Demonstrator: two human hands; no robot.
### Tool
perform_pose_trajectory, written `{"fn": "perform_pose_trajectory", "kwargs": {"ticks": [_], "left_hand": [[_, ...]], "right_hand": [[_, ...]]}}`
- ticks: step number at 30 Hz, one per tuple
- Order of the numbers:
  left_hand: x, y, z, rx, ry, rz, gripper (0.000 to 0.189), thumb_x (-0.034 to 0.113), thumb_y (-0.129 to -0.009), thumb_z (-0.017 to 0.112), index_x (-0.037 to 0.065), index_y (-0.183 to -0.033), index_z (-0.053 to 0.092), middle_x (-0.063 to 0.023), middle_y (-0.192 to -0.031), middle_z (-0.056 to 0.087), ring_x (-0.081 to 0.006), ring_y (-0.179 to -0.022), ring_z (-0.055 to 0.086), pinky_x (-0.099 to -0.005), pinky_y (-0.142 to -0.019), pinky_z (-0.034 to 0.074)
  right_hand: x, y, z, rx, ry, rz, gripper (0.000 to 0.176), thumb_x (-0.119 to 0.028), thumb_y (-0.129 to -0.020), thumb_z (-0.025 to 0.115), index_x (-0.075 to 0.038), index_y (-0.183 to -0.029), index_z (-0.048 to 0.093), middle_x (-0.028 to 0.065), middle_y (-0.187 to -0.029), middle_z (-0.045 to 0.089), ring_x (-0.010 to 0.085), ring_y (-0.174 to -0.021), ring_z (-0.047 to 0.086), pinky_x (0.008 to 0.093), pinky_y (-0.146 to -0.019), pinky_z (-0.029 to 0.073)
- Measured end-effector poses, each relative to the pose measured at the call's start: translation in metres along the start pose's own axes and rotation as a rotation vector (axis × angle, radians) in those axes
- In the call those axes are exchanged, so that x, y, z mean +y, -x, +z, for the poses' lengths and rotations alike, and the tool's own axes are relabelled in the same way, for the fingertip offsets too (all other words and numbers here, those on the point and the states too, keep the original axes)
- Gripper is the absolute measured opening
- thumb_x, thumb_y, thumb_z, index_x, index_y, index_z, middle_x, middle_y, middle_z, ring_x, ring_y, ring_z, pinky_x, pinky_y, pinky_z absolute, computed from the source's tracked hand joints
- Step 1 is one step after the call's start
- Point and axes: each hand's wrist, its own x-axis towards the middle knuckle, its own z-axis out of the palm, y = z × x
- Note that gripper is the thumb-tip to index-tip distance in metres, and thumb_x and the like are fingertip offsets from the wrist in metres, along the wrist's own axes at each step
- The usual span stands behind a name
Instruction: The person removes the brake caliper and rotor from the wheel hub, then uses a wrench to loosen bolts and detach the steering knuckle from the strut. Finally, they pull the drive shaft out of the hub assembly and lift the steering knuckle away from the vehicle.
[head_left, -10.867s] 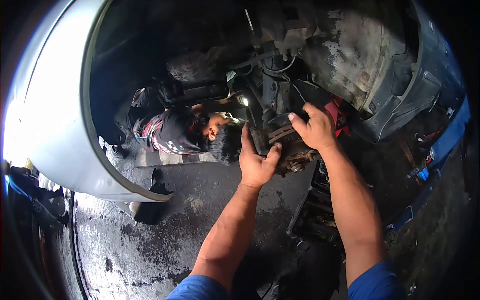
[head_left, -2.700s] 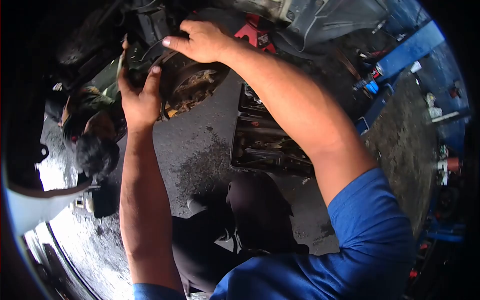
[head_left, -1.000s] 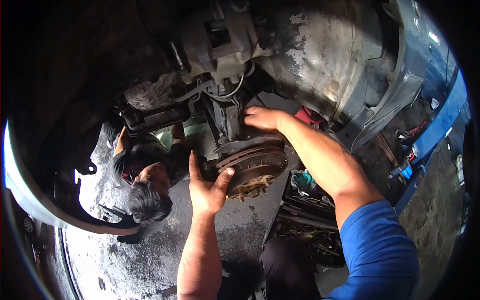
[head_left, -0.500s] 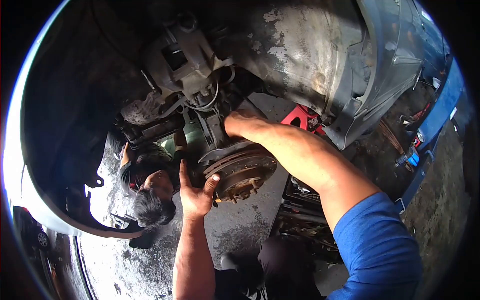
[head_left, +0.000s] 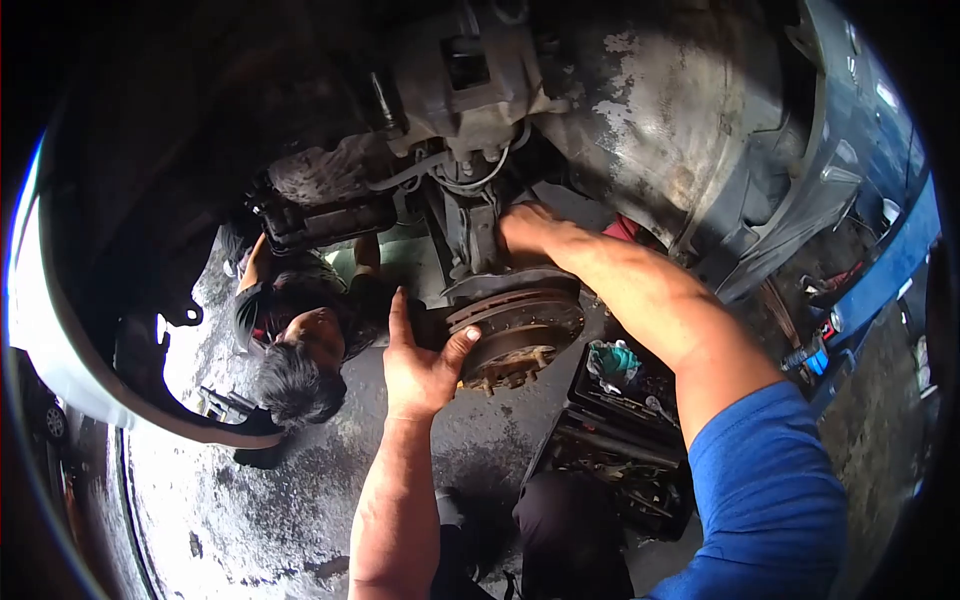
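Observation:
A rusty brake disc [head_left: 530, 330] with studs on its hub sits below the strut [head_left: 470, 225], inside a wheel arch. My left hand [head_left: 425, 372] is against the disc's left side, thumb and index finger spread apart, the thumb over its edge; the other fingers are mostly hidden. Above the disc, my right hand [head_left: 528, 232] reaches in behind the strut. Its fingers are out of sight there, so I cannot tell what they hold. A dust shield [head_left: 515, 280] lies between the disc and my right forearm.
On the floor at left, another person [head_left: 300, 350] lies under the car, arms raised toward the underside. An open black toolbox [head_left: 625, 440] with loose tools stands near my knees. The fender edge [head_left: 120, 400] curves along the left, and a blue bar [head_left: 885, 265] runs at right.
The view has shifted, so the disc and strut appear farther right and more of the toolbox shows. Both hands remain at about the same places on the wheel assembly.

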Motion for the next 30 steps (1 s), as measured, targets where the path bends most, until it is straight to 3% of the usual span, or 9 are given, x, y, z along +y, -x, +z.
{"fn": "perform_pose_trajectory", "kwargs": {"ticks": [5, 8, 12, 14, 16, 18, 20, 24, 30], "left_hand": [[0.0, 0.003, -0.001, -0.023, -0.013, -0.032, 0.11, 0.041, -0.074, 0.088, -0.009, -0.148, 0.025, -0.0272, -0.123, 0.063, -0.0292, -0.117, 0.062, -0.035, -0.1, 0.048], [0.0, 0.0, 0.0, 0.027, -0.033, -0.017, 0.11, 0.043, -0.072, 0.088, -0.009, -0.147, 0.027, -0.0295, -0.127, 0.06, -0.0315, -0.121, 0.06, -0.0356, -0.101, 0.047], [0.006, 0.002, -0.003, 0.05, -0.2, 0.021, 0.108, 0.044, -0.071, 0.089, -0.009, -0.145, 0.03, -0.0295, -0.126, 0.061, -0.031, -0.121, 0.06, -0.0361, -0.1, 0.048], [0.002, 0.0, 0.003, -0.003, 0.028, -0.083, 0.105, 0.035, -0.074, 0.089, -0.01, -0.146, 0.026, -0.0247, -0.135, 0.054, -0.0254, -0.127, 0.052, -0.035, -0.107, 0.041], [0.005, 0.001, 0.0, 0.031, -0.142, -0.023, 0.108, 0.045, -0.072, 0.088, -0.01, -0.144, 0.03, -0.029, -0.118, 0.065, -0.0329, -0.114, 0.065, -0.0368, -0.098, 0.05], [0.001, 0.003, 0.003, 0.037, -0.122, 0.022, 0.107, 0.046, -0.073, 0.087, -0.011, -0.143, 0.03, -0.0288, -0.114, 0.066, -0.0338, -0.111, 0.066, -0.037, -0.096, 0.051], [0.003, 0.002, 0.004, 0.038, -0.103, 0.009, 0.106, 0.047, -0.074, 0.086, -0.012, -0.143, 0.03, -0.0297, -0.114, 0.066, -0.0344, -0.111, 0.066, -0.0373, -0.096, 0.051], [0.007, 0.0, -0.002, 0.011, -0.15, -0.007, 0.107, 0.048, -0.074, 0.085, -0.012, -0.143, 0.031, -0.0299, -0.114, 0.066, -0.0356, -0.111, 0.066, -0.0378, -0.095, 0.051], [0.0, 0.0, -0.005, -0.018, -0.164, 0.001, 0.108, 0.047, -0.073, 0.086, -0.012, -0.144, 0.03, -0.0313, -0.124, 0.061, -0.0356, -0.12, 0.061, -0.0376, -0.1, 0.048]], "right_hand": [[0.001, -0.006, -0.01, -0.17, -0.267, -0.285, 0.031, -0.034, -0.088, 0.063, -0.014, -0.109, 0.073, 0.0116, -0.114, 0.071, 0.025, -0.096, 0.067, 0.0383, -0.091, 0.05], [0.092, -0.121, 0.133, -0.387, 0.019, -0.281, 0.032, -0.033, -0.088, 0.062, -0.018, -0.114, 0.072, 0.0092, -0.119, 0.07, 0.0245, -0.093, 0.064, 0.0365, -0.091, 0.049], [-0.001, -0.013, -0.008, -0.263, -0.11, -0.149, 0.033, -0.038, -0.086, 0.064, -0.017, -0.11, 0.073, 0.011, -0.114, 0.071, 0.0295, -0.091, 0.063, 0.0383, -0.087, 0.05], [0.003, -0.008, 0.005, -0.182, -0.142, 0.022, 0.036, -0.039, -0.084, 0.065, -0.016, -0.11, 0.073, 0.0127, -0.115, 0.07, 0.031, -0.095, 0.064, 0.0403, -0.088, 0.05], [0.01, -0.019, 0.027, -0.006, -0.202, 0.332, 0.04, -0.042, -0.082, 0.066, -0.013, -0.11, 0.073, 0.0162, -0.117, 0.069, 0.0339, -0.104, 0.066, 0.0444, -0.089, 0.05], [0.033, -0.04, 0.063, 0.034, -0.282, 0.408, 0.041, -0.041, -0.08, 0.067, -0.014, -0.111, 0.073, 0.0175, -0.118, 0.068, 0.0354, -0.106, 0.066, 0.0452, -0.089, 0.05], [0.053, -0.058, 0.08, -0.028, -0.266, -0.096, 0.042, -0.04, -0.079, 0.068, -0.011, -0.109, 0.073, 0.0176, -0.115, 0.07, 0.0348, -0.104, 0.067, 0.0449, -0.088, 0.051], [0.005, -0.024, 0.022, 0.05, -0.251, -0.066, 0.038, -0.036, -0.079, 0.068, -0.01, -0.106, 0.074, 0.0181, -0.108, 0.071, 0.0316, -0.094, 0.068, 0.0427, -0.084, 0.051], [0.015, -0.018, 0.018, -0.103, -0.18, -0.096, 0.036, -0.036, -0.079, 0.07, -0.014, -0.106, 0.076, 0.0135, -0.112, 0.072, 0.0284, -0.096, 0.067, 0.0395, -0.085, 0.051]]}}
